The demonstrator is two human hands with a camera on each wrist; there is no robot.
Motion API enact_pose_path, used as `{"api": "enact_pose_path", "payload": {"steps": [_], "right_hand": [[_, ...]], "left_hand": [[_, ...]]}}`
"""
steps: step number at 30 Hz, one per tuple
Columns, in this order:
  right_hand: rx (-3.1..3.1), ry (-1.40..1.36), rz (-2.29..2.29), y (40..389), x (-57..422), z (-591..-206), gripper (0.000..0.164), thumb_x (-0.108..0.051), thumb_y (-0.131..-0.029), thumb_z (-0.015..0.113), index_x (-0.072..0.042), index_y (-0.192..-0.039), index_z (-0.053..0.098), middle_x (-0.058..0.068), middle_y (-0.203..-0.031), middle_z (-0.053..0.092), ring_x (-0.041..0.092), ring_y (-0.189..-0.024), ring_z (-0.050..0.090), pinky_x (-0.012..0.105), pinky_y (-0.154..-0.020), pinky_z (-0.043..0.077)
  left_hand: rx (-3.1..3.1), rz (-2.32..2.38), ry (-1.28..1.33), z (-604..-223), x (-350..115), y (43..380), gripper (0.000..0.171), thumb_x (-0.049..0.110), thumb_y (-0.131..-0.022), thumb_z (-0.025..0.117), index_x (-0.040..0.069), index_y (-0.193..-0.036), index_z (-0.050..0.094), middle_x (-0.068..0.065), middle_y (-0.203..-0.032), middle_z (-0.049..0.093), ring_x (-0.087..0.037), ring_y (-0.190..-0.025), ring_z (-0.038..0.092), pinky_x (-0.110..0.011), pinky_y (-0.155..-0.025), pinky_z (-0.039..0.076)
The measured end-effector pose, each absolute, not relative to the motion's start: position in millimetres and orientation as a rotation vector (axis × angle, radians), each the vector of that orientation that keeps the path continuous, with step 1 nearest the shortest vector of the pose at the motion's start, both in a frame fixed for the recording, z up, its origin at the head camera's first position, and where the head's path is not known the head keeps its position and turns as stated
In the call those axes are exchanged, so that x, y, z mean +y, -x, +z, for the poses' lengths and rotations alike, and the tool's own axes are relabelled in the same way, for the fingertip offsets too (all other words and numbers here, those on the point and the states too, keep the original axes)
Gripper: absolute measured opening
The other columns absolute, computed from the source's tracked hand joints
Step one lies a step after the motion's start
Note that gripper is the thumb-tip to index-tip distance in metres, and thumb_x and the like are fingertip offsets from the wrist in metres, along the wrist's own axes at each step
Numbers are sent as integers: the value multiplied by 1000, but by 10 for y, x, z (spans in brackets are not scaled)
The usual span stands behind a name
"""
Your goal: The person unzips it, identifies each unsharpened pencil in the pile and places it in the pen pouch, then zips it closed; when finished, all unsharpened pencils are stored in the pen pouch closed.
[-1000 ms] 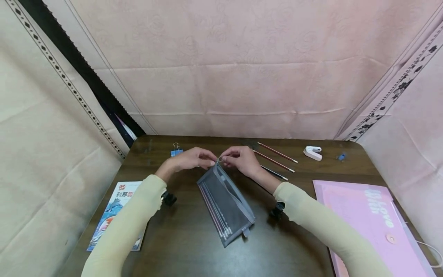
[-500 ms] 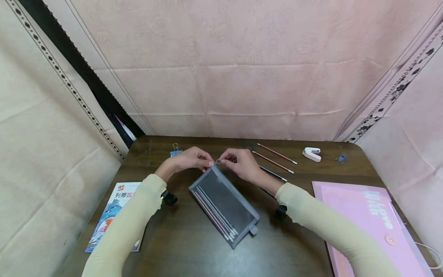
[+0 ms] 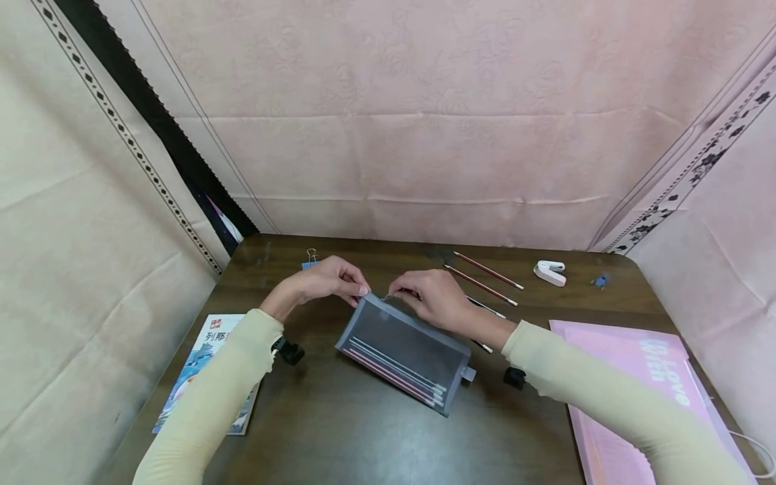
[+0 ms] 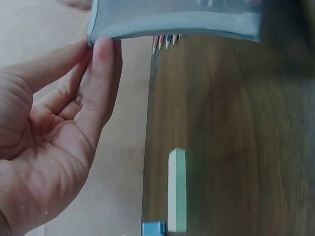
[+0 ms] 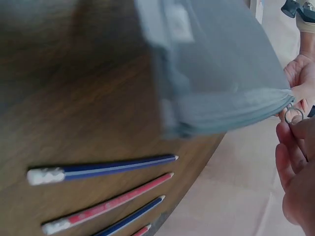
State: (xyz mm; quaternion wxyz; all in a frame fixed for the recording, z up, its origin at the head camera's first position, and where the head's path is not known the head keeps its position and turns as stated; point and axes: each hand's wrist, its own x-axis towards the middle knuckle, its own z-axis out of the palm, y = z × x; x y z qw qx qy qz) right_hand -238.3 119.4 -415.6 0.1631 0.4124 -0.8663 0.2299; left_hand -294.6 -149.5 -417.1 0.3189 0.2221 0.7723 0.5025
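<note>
A grey see-through zip pencil case hangs tilted between my two hands, with several white-ended pencils along its lower side. My left hand pinches the case's top left corner between thumb and fingers; the left wrist view shows that grip at the case's edge. Pinched in my right hand is the small metal ring of the zip pull, close beside that same corner. In the right wrist view the zipped edge runs away from the ring and looks closed.
Loose pencils lie behind my right hand. A white stapler and a small blue item are at the back right. Pink folders lie right, a booklet left. A blue binder clip sits beside a pale green block.
The pencil case has swung from hanging steeply to lying more crosswise, its far end moving right and up. My right hand has shifted slightly right and down, still on the ring.
</note>
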Motion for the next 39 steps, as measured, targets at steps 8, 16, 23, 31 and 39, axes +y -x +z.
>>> {"api": "enact_pose_path", "payload": {"steps": [8,16,23,31,39], "right_hand": [[-2494,-1244,657,2294,1398,-4144,12,-20,-91,66,-26,-100,72,-14,-97,72,-3,-83,66,21,-68,55],[-2528,-1277,626,2186,1625,-4151,13,-19,-90,68,-25,-101,72,-16,-97,71,-6,-83,64,18,-68,54],[-2550,-1241,825,2098,1938,-4175,14,-14,-89,68,-23,-100,73,-14,-99,71,-2,-87,65,25,-68,56],[-2669,-1154,967,1960,2204,-4286,15,-14,-89,69,-25,-98,72,-17,-96,71,-2,-85,65,25,-73,58],[-2792,-1169,838,1885,2160,-4504,14,-16,-87,71,-28,-94,72,-17,-91,71,-3,-81,62,20,-72,56]], "left_hand": [[2060,1243,-561,-4158,-1639,2960,22,24,-89,70,6,-101,70,-14,-93,72,-38,-91,69,-57,-89,53],[2155,1029,-566,-4110,-1744,2884,13,21,-92,66,10,-98,71,-13,-93,72,-44,-99,65,-53,-79,58],[2248,829,-567,-4093,-1911,2809,10,21,-93,63,14,-94,71,-12,-90,72,-38,-88,67,-45,-66,57],[2186,772,-556,-4136,-1992,2737,10,17,-92,64,9,-92,70,-15,-90,71,-35,-85,68,-42,-64,57],[2192,641,-561,-4205,-1917,2646,9,11,-89,64,9,-85,72,-11,-81,71,-25,-75,68,-33,-58,53]]}}
